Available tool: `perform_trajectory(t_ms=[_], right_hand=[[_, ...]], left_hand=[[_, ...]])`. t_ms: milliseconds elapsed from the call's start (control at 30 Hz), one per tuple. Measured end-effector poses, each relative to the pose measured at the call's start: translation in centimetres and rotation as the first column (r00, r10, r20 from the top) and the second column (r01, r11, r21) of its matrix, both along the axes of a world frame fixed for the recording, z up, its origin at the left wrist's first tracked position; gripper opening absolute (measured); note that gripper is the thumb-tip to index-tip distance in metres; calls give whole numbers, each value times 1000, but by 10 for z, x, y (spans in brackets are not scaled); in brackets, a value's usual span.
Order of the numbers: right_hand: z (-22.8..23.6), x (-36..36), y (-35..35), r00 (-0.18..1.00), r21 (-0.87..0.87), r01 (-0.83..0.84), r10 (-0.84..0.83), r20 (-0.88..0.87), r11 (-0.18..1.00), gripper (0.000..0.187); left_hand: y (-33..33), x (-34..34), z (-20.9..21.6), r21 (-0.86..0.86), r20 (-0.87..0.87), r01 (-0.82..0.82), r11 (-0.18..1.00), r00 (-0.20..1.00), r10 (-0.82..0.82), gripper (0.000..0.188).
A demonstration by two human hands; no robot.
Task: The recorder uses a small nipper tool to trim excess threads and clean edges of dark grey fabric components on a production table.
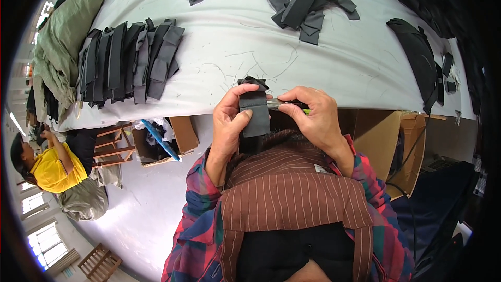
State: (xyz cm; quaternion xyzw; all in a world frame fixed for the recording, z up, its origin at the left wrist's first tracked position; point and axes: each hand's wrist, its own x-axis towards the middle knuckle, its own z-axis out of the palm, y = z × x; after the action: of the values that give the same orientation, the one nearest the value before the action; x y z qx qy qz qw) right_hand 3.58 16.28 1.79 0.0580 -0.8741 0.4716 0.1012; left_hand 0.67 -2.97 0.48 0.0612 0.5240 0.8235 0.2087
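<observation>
Grey fabric strip [254,116] pinched in left hand [229,125] grip; right hand [315,120] grip closed on small clippers [284,104] touching strip, above white surface [235,47].

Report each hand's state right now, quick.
Left hand: closed on a dark grey fabric strip, thumb pressed on its front.
Right hand: closed on a small tool with a green tip, likely thread snips, held at the strip's edge.

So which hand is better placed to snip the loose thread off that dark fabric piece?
Probably the right hand: it holds small snips with the tips at the dark fabric piece, while the left hand is busy pinching that piece upright.
</observation>
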Motion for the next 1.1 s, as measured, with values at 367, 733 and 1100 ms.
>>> perform_trajectory(t_ms=[367, 733, 1100], right_hand=[[-2, -2, -2, 997, 52, 12, -8, -76, 999, 10], [13, -16, -15, 985, -131, 58, -78, -153, 990, 18], [36, -23, 11, 949, -209, 47, -109, -297, 977, 15]], left_hand=[[5, 1, -1, -46, -22, -23, 999, 1000, 22, 49], [7, 5, 6, -135, -73, 77, 988, 994, -87, 53], [13, 6, 43, -357, -210, 171, 918, 943, -257, 83]])
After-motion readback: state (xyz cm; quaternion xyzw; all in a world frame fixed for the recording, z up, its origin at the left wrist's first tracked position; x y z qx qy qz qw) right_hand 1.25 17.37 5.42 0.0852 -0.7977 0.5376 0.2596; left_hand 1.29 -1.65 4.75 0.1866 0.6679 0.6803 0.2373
